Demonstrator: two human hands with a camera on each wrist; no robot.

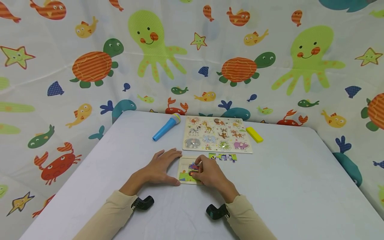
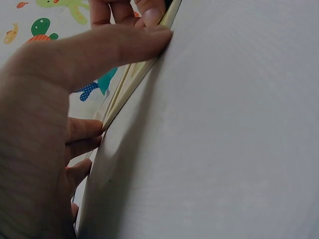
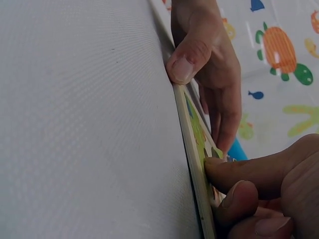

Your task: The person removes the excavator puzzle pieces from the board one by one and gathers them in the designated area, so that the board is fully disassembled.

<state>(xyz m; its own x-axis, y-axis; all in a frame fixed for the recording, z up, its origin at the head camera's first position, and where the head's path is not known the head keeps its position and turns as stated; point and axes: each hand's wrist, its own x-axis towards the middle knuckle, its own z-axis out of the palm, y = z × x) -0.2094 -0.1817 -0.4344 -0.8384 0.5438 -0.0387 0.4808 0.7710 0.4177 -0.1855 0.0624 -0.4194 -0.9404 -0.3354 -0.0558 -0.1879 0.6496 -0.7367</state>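
Observation:
A small wooden puzzle board [image 1: 180, 170] with a colourful picture lies on the table between the hands. My left hand [image 1: 163, 166] rests along its left side, fingers extended towards the far corner. Its thumb [image 3: 185, 64] presses at the near left corner. Over the board's middle, my right hand [image 1: 210, 171] pinches a dark, multicoloured puzzle piece [image 1: 193, 167] between thumb and fingers. Part of the picture and the board's right side are hidden beneath that hand. Several loose puzzle pieces [image 1: 222, 157] lie just beyond the right hand.
A larger animal peg puzzle [image 1: 199, 130] lies farther back. To its left is a blue toy microphone [image 1: 166, 127], and to its right a yellow block [image 1: 254, 134]. A curtain printed with sea animals [image 1: 192, 83] hangs behind the white table [image 1: 288, 186].

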